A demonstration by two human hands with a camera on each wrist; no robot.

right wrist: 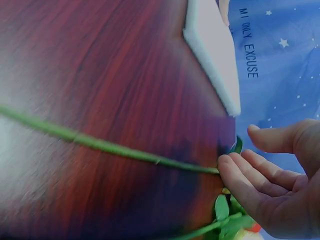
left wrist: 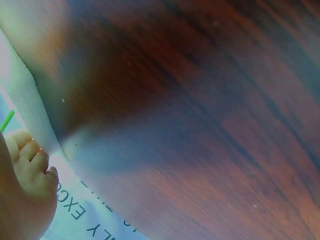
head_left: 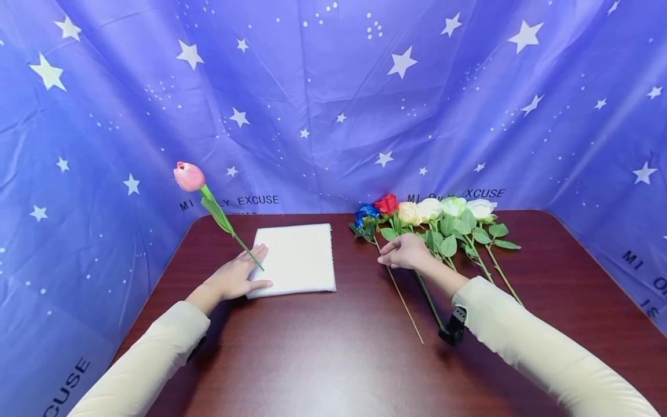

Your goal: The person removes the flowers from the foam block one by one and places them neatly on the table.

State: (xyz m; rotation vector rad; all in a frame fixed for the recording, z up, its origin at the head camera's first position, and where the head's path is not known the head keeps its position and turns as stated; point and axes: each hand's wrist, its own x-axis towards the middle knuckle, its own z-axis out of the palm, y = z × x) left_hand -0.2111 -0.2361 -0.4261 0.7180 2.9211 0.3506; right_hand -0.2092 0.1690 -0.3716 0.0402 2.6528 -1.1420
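Note:
My left hand (head_left: 234,277) rests with straight fingers on the left side of a white foam block (head_left: 299,260). A pink tulip (head_left: 189,176) stands tilted to the left, its stem's lower end at the block, crossing in front of that hand. My right hand (head_left: 406,252) is over the stem of a blue rose (head_left: 366,216) lying on the table. In the right wrist view its fingertips meet a green stem (right wrist: 120,150), while the thumb stays apart from the fingers; whether they touch the stem I cannot tell.
To the right of the blue rose lie a red rose (head_left: 386,204), a cream rose (head_left: 409,213) and several pale ones, stems toward the front. They lie on a dark wooden table (head_left: 323,359). A blue starry cloth (head_left: 323,104) hangs behind and at both sides.

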